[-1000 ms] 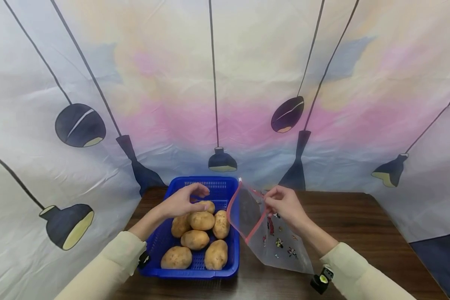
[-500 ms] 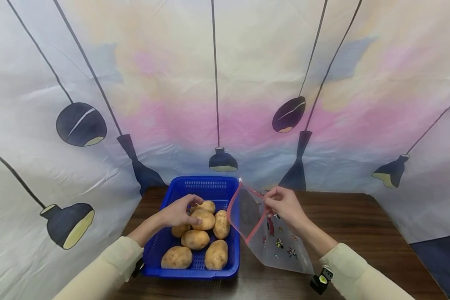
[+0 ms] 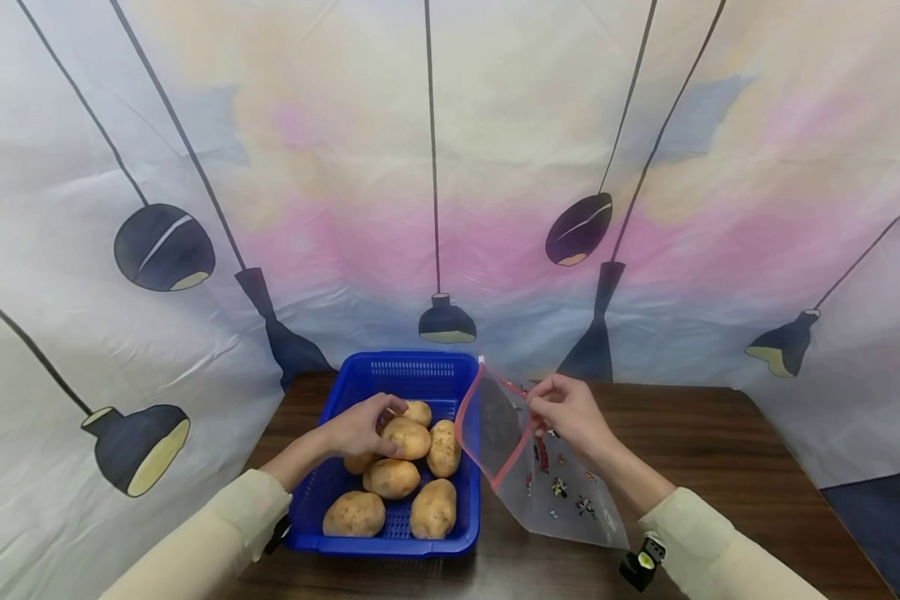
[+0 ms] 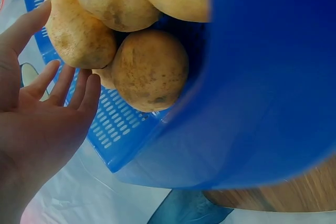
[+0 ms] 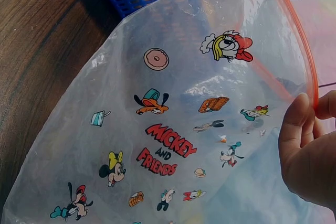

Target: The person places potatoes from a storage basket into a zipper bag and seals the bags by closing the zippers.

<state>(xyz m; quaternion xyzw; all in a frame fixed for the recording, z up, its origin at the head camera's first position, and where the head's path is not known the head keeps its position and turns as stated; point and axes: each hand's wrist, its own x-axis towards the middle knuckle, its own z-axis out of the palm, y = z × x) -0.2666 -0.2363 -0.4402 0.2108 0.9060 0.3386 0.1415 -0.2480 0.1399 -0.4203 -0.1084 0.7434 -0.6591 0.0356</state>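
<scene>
My left hand is down in the blue plastic basket, around a potato on top of the pile. In the left wrist view its thumb lies against one side of that potato and its fingertips meet the other side. My right hand pinches the red zip edge of a clear zip bag between thumb and fingers. The bag's mouth gapes toward the basket. Cartoon figures and red lettering are printed on the bag, as the right wrist view shows.
Several more potatoes, among them one at the near left and one at the near right, lie in the basket. Basket and bag rest on a dark wooden table. A cloth backdrop with printed lamps hangs behind.
My left hand has lowered from above the potatoes and closed around the top one. The right hand and the bag have stayed nearly still.
</scene>
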